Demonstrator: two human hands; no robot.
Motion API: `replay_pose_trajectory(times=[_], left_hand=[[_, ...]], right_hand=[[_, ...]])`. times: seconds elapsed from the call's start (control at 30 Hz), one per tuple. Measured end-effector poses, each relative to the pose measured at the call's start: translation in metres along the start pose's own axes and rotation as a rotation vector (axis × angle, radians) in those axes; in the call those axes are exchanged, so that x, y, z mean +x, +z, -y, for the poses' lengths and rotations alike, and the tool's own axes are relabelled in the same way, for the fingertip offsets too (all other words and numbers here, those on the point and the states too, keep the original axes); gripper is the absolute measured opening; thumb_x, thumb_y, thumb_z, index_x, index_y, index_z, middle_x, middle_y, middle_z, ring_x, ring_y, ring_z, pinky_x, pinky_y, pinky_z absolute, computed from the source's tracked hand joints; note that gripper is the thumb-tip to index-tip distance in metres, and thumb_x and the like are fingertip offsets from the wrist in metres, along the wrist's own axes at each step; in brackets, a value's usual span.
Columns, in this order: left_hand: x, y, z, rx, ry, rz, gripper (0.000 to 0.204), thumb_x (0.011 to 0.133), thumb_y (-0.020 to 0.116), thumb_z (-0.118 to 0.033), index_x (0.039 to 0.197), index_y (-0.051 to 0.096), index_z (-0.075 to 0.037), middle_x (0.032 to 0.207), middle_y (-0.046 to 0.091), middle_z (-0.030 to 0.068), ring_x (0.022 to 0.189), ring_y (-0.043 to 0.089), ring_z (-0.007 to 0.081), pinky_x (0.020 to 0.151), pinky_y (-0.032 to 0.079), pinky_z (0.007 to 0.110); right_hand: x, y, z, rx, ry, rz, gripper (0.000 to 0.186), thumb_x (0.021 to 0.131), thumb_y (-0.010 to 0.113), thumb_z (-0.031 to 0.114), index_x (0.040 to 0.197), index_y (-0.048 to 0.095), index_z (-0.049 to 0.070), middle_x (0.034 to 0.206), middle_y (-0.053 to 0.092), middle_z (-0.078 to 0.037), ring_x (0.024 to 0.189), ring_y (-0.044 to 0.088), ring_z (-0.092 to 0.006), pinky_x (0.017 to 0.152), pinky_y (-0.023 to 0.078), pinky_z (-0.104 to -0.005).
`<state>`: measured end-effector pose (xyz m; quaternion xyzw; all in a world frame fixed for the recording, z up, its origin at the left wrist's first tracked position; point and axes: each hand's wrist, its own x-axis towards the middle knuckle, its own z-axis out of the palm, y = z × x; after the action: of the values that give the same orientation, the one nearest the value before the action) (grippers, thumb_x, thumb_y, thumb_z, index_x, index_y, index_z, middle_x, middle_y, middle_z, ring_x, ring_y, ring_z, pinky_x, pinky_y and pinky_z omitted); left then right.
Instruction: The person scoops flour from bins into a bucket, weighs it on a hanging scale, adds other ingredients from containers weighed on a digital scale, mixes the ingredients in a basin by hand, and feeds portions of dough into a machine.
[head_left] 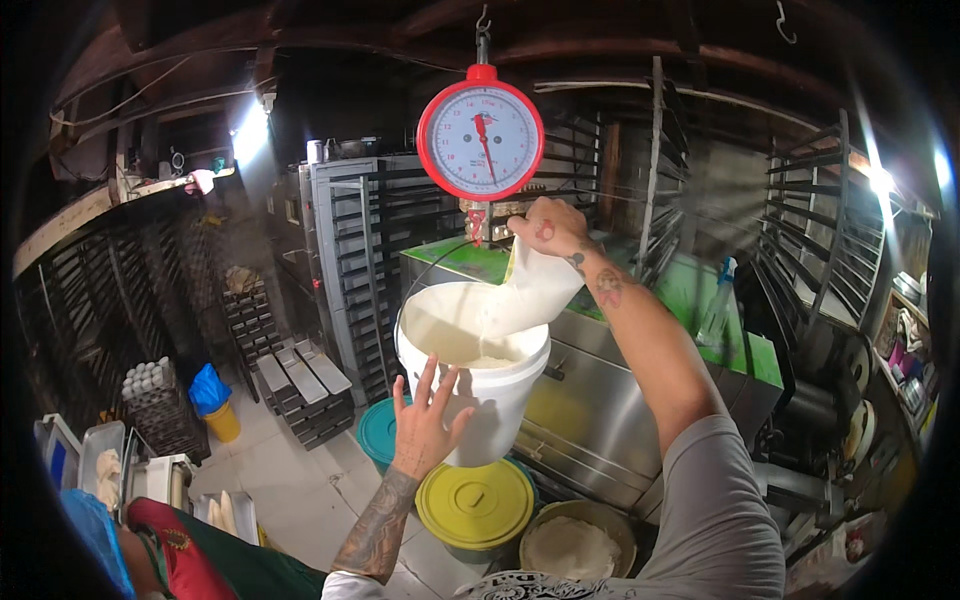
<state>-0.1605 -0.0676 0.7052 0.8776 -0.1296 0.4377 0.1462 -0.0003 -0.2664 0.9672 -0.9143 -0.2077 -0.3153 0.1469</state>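
White bucket point(490, 415) hangs, I'd judge, by its thin handle point(440, 258) from the red hook point(478, 226); red dial scale point(480, 140) directly above bucket. From my end, main risk = bucket swinging/tipping: off-centre load or a bump from either hand would do it. Next, white container point(545, 290), tilted over bucket's right rim: R hand point(555, 230) has its upper end clenched; if that slips, container drops in or knocks bucket. Powder point(488, 362) could overshoot the rim if tipped too fast, landing on yellow lid point(476, 503) below bucket; dust prob. too. L hand point(428, 420) in front of bucket, fingers spread, grasping nothing; can't tell if it touches the wall.

Materials, big to small: bucket = smooth, round, tapered, semi-gloss, prob. plastic. Scale = round, glossy red rim, pale face. Yellow lid = flat disc w/ rings + small centre grip. Container = white, pale inside, can't tell if stiff or soft. Handle = thin, dark, curved, prob. wire. Powder = fine, pale, loose, flour-like.
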Motion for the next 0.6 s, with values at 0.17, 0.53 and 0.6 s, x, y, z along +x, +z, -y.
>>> replay_pose_trajectory(times=[0.17,0.53,0.6], left_hand=[[-0.001,0.007,0.003,0.015,0.004,0.011,0.070,0.088,0.070,-0.039,0.146,0.044,-0.011,0.157,0.030,0.0204,0.130,0.050,0.0338,0.111,0.024,0.064],[0.003,0.009,-0.008,0.003,-0.021,0.168,0.074,0.089,0.068,-0.044,0.149,0.040,-0.011,0.157,0.031,0.0195,0.124,0.054,0.0335,0.112,0.019,0.066],[0.002,0.010,-0.008,0.015,-0.011,0.102,0.075,0.089,0.068,-0.044,0.149,0.039,-0.011,0.157,0.031,0.0197,0.125,0.054,0.0337,0.112,0.020,0.065]], right_hand=[[-0.001,0.000,-0.008,0.033,0.063,0.028,0.049,0.082,0.059,0.044,0.093,0.073,-0.002,0.099,0.070,-0.027,0.097,0.068,-0.0418,0.085,0.053,-0.0487],[0.001,0.008,-0.030,0.052,0.073,-0.016,0.047,0.083,0.062,0.045,0.087,0.075,0.000,0.094,0.071,-0.025,0.094,0.068,-0.0416,0.085,0.053,-0.0466],[0.001,0.006,-0.028,0.059,0.070,0.002,0.048,0.082,0.062,0.045,0.087,0.075,0.000,0.094,0.071,-0.026,0.094,0.068,-0.0415,0.085,0.053,-0.0466]])
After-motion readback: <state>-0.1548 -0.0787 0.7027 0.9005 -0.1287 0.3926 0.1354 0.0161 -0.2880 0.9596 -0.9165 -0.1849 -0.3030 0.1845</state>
